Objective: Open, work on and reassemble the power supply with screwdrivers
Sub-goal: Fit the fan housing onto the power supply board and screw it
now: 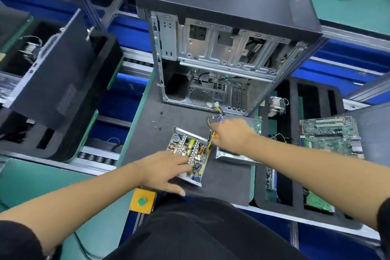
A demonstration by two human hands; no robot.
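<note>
The power supply (187, 152) lies open under the left hand (162, 171), whose flat, spread fingers press its board. The right hand (230, 135) is curled around an orange-handled screwdriver (216, 136) beside the wires (213, 124). This looks like the working step; next comes a steady tip on a screw. The supply's long axis runs away from the left fingertips, wire end farthest.

The right hand (231, 134) covers all but an orange bit of the tool (217, 136) it grips. Small dark screws (160, 113) on the mat are too tiny to count. The left hand (166, 170) hides the circuit board's (190, 148) near corner.
</note>
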